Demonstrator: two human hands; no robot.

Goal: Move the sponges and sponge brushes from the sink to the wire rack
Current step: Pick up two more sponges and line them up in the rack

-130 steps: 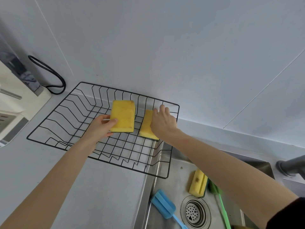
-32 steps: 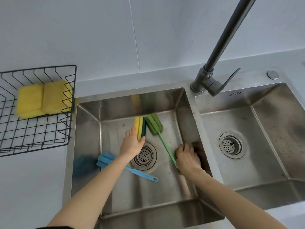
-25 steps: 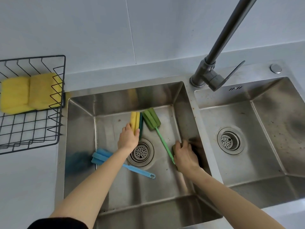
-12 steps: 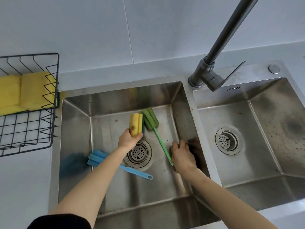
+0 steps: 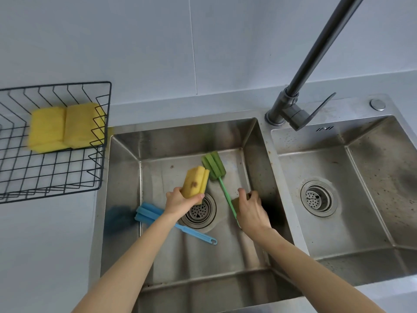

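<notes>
Left hand (image 5: 179, 201) closed around the lower end of a yellow sponge (image 5: 195, 182), brown spot on its face, long axis tilted up-right, lifted above the left sink basin (image 5: 126, 177) by the drain. Right hand (image 5: 250, 210) curled over an olive sponge (image 5: 237, 202), mostly hidden. Green sponge brush (image 5: 213, 167): handle passes under that hand, head pointing away. Blue sponge brush (image 5: 149, 214) lies flat, left. Farther left, two yellow sponges (image 5: 65, 126) side by side in the wire rack (image 5: 56, 177).

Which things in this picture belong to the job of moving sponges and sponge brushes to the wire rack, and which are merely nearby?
Part of the job:
yellow sponge in the left hand
brownish sponge under the right hand
green sponge brush
blue sponge brush
two sponges already in the wire rack
left basin

Merely nearby:
tap
right basin
</notes>
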